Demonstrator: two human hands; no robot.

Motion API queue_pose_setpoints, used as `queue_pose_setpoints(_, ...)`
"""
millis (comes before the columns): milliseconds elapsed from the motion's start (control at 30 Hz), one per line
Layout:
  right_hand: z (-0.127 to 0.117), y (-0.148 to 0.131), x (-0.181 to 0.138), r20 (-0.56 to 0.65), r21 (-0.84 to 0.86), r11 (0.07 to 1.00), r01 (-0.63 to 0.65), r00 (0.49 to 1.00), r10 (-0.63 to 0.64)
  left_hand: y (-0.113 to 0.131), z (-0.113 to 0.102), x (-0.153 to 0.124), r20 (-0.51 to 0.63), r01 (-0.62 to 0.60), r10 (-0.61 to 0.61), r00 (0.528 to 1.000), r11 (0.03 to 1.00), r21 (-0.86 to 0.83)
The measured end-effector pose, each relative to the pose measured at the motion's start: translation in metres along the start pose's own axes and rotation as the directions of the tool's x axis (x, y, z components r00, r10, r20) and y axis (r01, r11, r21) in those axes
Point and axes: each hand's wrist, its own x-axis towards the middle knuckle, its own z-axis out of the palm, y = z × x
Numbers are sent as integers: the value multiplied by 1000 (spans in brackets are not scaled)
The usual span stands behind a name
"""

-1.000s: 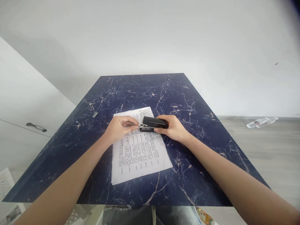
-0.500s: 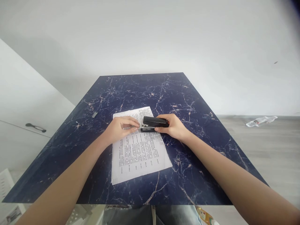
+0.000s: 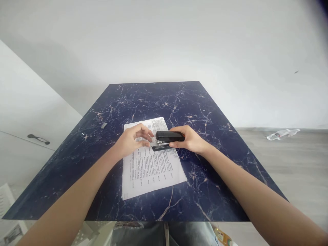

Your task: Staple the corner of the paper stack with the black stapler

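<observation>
A black stapler (image 3: 167, 137) hovers just above a printed sheet of paper (image 3: 151, 167) on the dark blue marble table (image 3: 205, 112). My right hand (image 3: 191, 140) is closed round the stapler's rear end. My left hand (image 3: 133, 140) pinches at the silver staple tray that sticks out of the stapler's front; whether a staple strip is between the fingertips I cannot make out. The stapler's black top stands slightly raised off the tray.
A small strip of staples (image 3: 104, 125) lies on the table at the left. A white cabinet with a dark handle (image 3: 38, 139) stands at the left. A clear plastic bottle (image 3: 280, 134) lies on the floor at the right.
The silver tray now sticks out further from the stapler's front, and my left fingers have drawn back slightly along it. The right hand has kept its hold.
</observation>
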Motion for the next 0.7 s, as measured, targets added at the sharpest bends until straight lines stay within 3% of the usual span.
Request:
queue_pose_setpoints(100,6,-1,0,-15,29,999,21,1000,-20,3,8,1,-91,-88,93,992,995,50)
queue_pose_setpoints(367,19,-8,-1,-16,66,998,17,1000,-16,8,17,1,-114,-196,207,972,976,99)
queue_pose_setpoints(433,21,-12,0,-44,50,999,0,999,2,7,10,2,-130,-170,188,973,975,141)
queue_pose_setpoints(533,22,-13,1,-182,-86,995,-46,983,30,2,-7,5,-216,-50,110,970,962,267)
queue_pose_setpoints(633,24,-9,4,-318,-242,963,-119,947,37,-9,-22,6,-367,63,85,926,926,373)
queue_pose_setpoints(700,26,-5,6,-346,-304,941,-151,937,39,-20,-29,7,-420,86,117,900,897,433)
